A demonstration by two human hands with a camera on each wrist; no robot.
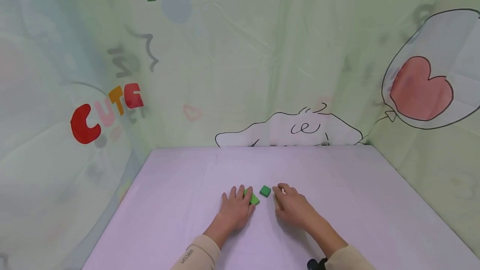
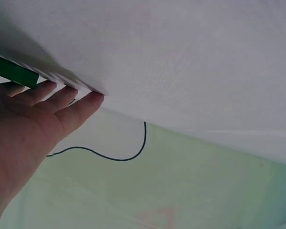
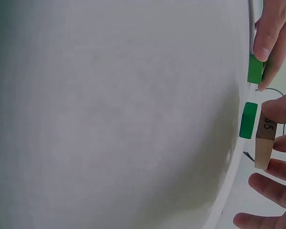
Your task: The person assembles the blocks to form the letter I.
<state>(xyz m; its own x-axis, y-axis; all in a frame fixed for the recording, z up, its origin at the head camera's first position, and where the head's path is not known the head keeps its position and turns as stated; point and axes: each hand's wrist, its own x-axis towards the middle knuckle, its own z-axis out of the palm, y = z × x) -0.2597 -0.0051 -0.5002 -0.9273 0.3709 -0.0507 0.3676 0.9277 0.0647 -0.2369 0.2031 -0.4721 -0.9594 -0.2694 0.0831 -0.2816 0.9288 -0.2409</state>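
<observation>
My left hand point(image 1: 236, 211) rests with straight, spread fingers at a light green block point(image 1: 253, 198) on the table, index finger over it and thumb at its near side. Just right of that lies a small dark green block point(image 1: 265, 191), apart from both hands. My right hand point(image 1: 294, 209) pinches a wooden block point(image 3: 264, 151) between thumb and fingertips. One part of this block is darker brown with printed digits, the other part pale. In the right wrist view it stands close beside the dark green block, while the last two right fingers extend away from it.
A pale lilac table point(image 1: 180, 178) lies under both hands. Printed curtains point(image 1: 232, 66) hang behind and at both sides of it. A small black object point(image 1: 316, 264) shows by the right sleeve point(image 1: 348, 258).
</observation>
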